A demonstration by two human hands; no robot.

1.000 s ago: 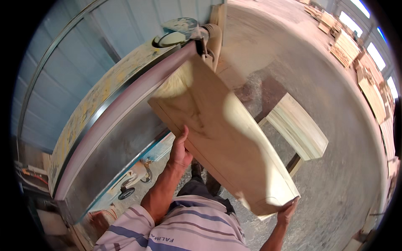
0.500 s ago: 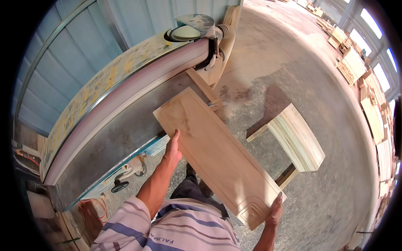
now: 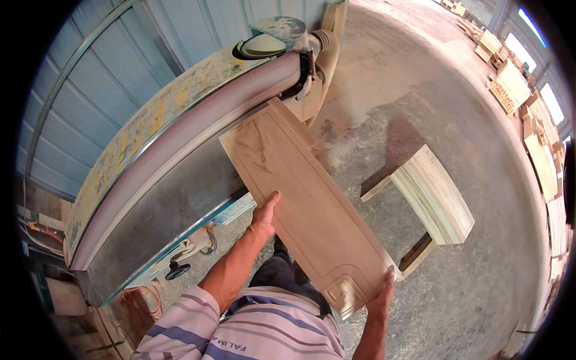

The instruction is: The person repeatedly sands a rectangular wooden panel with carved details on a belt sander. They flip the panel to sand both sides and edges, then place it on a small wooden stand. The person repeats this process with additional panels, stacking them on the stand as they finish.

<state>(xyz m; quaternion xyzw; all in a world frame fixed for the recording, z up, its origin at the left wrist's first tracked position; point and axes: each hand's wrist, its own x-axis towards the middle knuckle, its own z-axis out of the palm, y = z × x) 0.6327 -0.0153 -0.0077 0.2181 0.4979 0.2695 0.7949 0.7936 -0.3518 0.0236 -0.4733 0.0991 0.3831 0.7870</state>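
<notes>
A long brown wooden panel [image 3: 312, 204] slants across the middle, with a line cut along its border and a raised moulding at its near end. My left hand [image 3: 266, 214] grips its left edge, thumb on the top face and the other fingers hidden beneath. At the near right corner my right hand [image 3: 381, 295] holds the panel, its fingers partly hidden. The far end lies over the metal table [image 3: 174, 186] of an edge belt sander, close to the pinkish sanding belt [image 3: 198, 126]. A wooden stop strip [image 3: 294, 123] touches or lies just beside the panel's far right edge.
A stack of pale wooden panels [image 3: 433, 198] rests on wooden supports [image 3: 416, 255] on the floor to the right. Under the sander's table is a black handwheel [image 3: 177, 271]. A ribbed hose [image 3: 327, 41] rises at its far end. Timber stacks [image 3: 509, 87] line the far right.
The panel has moved away from me, its far end now farther over the sander table and near the belt and stop strip. Both hands still hold it; the view has shifted slightly.
</notes>
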